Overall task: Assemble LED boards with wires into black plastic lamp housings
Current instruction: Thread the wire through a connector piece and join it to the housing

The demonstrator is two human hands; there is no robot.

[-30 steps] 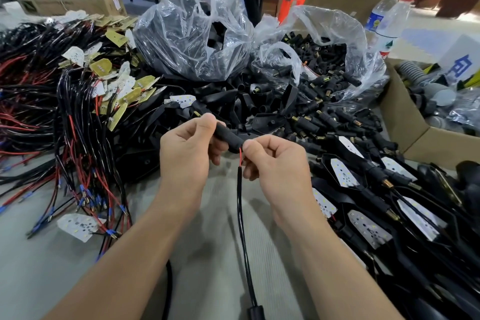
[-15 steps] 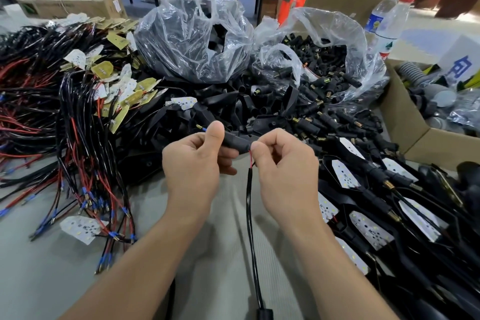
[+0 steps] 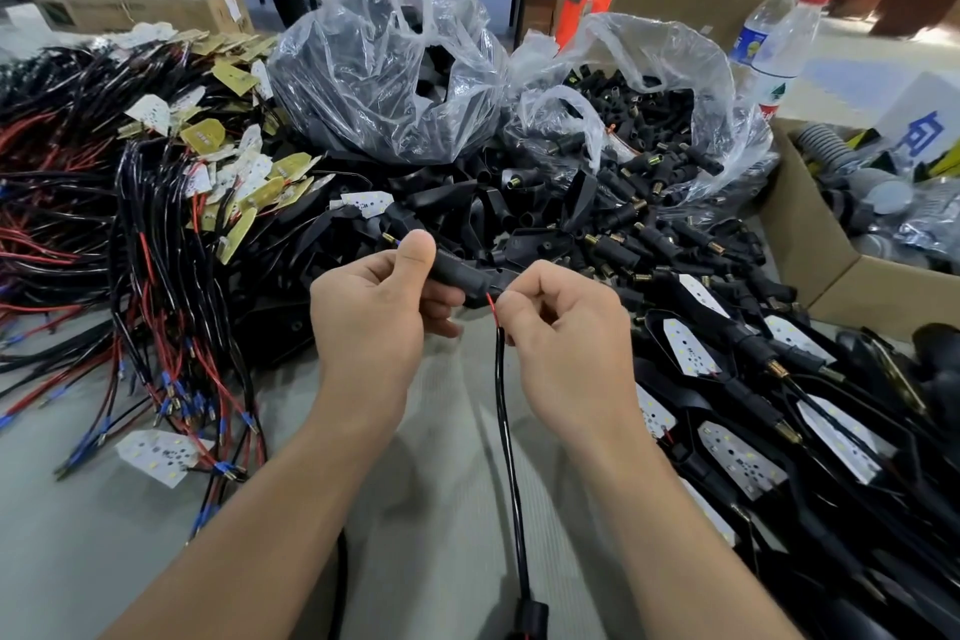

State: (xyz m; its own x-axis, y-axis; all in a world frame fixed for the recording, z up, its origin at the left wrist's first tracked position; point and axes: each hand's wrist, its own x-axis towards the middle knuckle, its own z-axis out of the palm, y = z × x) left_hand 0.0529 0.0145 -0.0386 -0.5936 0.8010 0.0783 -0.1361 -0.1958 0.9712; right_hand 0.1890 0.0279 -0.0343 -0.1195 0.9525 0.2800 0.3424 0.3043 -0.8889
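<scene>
While I've got this black housing stem (image 3: 460, 270) held up over the grey table (image 3: 441, 483), my left hand (image 3: 369, 322) is wrapped round its left end, thumb flat on top and the other fingers curled underneath. A tiny blue-and-brass tip (image 3: 390, 239) shows just past my thumb at that end. My right hand (image 3: 566, 338) is at the stem's right end, thumb and forefinger pinching the wire (image 3: 506, 431) right where a short bit of red lead (image 3: 492, 309) meets the stem, with the rest of the fingers tucked in. From the stem the black wire drops toward me between my 2 wrists, ending in some black lump at the bottom edge that I can't make out. Left of the stem is a big tangle of red and black leads with LED boards (image 3: 156, 234) on them, and 1 loose white board (image 3: 156, 455) lies nearer me on that side. Right of the stem are rows of black housings with white boards already in them (image 3: 727, 379). Behind the stem sit loose black parts and 2 clear bags, a bunched-up one (image 3: 384, 83) and an open one full of black stems (image 3: 649, 120). Further right of the stem are a cardboard box (image 3: 810, 265) and 2 water bottles (image 3: 779, 47).
</scene>
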